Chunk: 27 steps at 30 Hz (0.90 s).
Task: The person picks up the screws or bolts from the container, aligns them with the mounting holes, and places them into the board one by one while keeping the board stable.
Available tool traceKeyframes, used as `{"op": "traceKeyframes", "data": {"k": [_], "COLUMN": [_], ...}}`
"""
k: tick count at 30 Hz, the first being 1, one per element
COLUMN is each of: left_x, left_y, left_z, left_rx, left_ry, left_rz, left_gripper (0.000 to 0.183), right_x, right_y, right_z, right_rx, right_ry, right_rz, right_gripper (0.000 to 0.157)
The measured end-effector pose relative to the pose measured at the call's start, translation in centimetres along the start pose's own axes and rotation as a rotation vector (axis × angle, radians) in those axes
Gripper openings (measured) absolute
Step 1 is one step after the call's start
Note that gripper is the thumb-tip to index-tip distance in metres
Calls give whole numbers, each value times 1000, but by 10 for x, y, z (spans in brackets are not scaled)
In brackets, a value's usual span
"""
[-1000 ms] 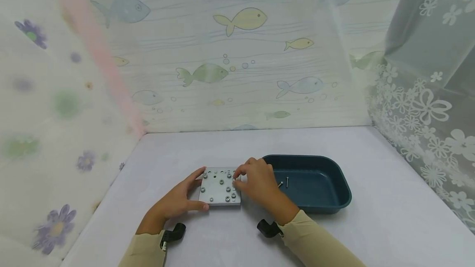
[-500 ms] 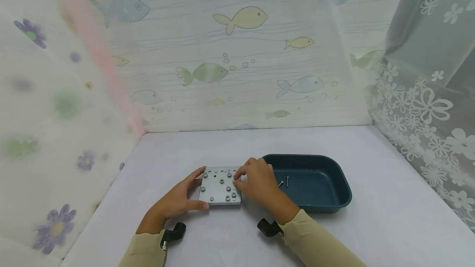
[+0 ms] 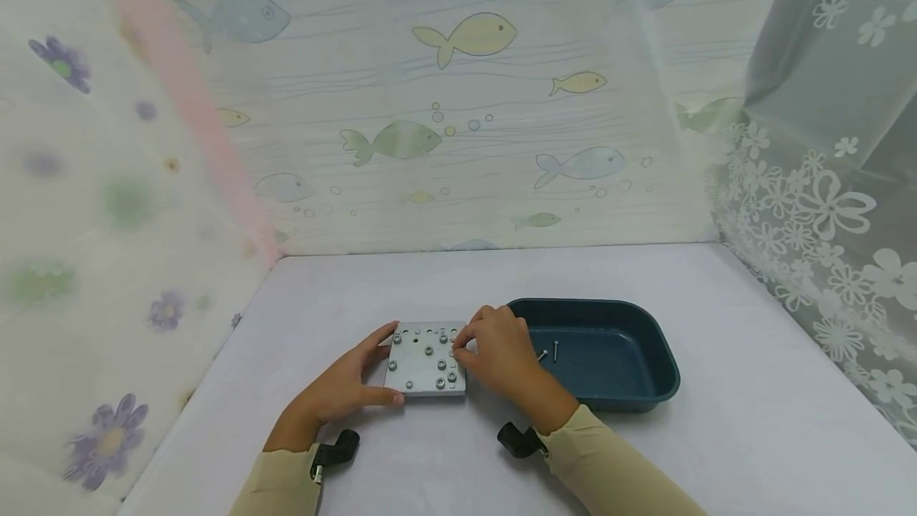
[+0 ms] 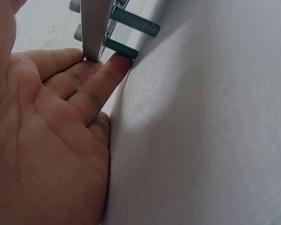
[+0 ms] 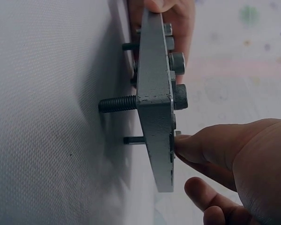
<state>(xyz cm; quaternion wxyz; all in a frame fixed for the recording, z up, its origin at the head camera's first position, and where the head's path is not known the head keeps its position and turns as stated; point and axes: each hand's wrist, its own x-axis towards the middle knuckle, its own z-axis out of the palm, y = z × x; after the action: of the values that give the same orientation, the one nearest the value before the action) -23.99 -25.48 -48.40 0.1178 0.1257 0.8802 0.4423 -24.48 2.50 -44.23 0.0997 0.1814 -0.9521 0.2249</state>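
Observation:
A silver metal plate (image 3: 411, 361) with several socket head screws in its holes is raised off the white table on the screws' threaded ends. My left hand (image 3: 344, 385) grips its left side, thumb at the near corner and fingers at the far one. In the left wrist view, threaded shanks (image 4: 135, 21) stick out under the plate, close to a fingertip. At the plate's right edge, my right hand (image 3: 505, 353) pinches a small screw (image 5: 178, 133) between thumb and index finger. Its head is mostly hidden by the fingertips; a thin threaded end (image 5: 134, 140) shows beneath the plate there.
A dark blue tray (image 3: 616, 404) stands to the right, partly behind my right hand and wrist, with loose screws (image 3: 555, 351) in it. White cloth covers the table (image 3: 430, 460). Patterned curtains hang at the back and both sides.

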Motion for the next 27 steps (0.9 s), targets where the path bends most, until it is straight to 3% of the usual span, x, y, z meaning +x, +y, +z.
{"op": "traceKeyframes", "data": {"k": [11, 20, 27], "left_x": [0, -1, -1], "left_y": [1, 3, 2], "left_z": [0, 0, -1], "left_rx": [11, 19, 8], "left_ry": [5, 19, 5], "left_rz": [-9, -21, -4], "left_gripper": [118, 116, 117], "right_x": [-1, -6, -8], "right_y": [0, -5, -9], "right_z": [0, -3, -14], "right_rx": [-12, -171, -188], "right_ry": [4, 32, -32], "right_rz": [-11, -124, -124], "right_gripper": [8, 12, 15]}}
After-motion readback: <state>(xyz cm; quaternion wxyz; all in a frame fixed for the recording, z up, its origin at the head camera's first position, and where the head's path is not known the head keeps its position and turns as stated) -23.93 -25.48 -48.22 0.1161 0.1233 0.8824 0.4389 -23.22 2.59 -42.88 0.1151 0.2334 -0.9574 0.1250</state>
